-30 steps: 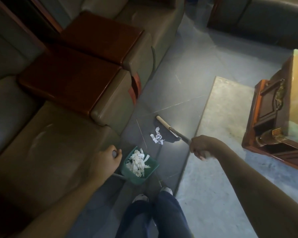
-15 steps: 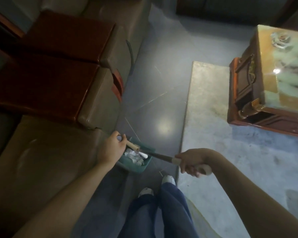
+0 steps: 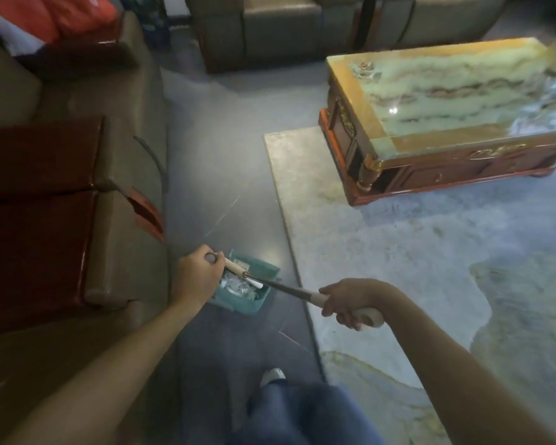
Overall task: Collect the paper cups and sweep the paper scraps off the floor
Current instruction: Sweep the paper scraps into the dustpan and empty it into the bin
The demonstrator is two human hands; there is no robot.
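Note:
A green dustpan (image 3: 261,273) sits low over the grey floor beside the sofa, with white paper scraps (image 3: 238,285) heaped inside it. My left hand (image 3: 197,276) grips the top of the dustpan's upright handle. My right hand (image 3: 347,300) grips the pale handle of a small broom (image 3: 289,288). The broom's head lies across the dustpan, over the scraps. No loose scraps show on the floor, and no paper cups are in view.
A brown sofa with dark red wooden armrests (image 3: 39,200) fills the left side. A pale rug (image 3: 398,268) covers the floor on the right, under a marble-topped coffee table (image 3: 456,101). More sofas (image 3: 270,30) stand at the back. My shoe (image 3: 272,375) is below.
The broom swept the scraps from the floor into the dustpan and now rests across it. My view has lifted and turned right, showing the coffee table and the rug.

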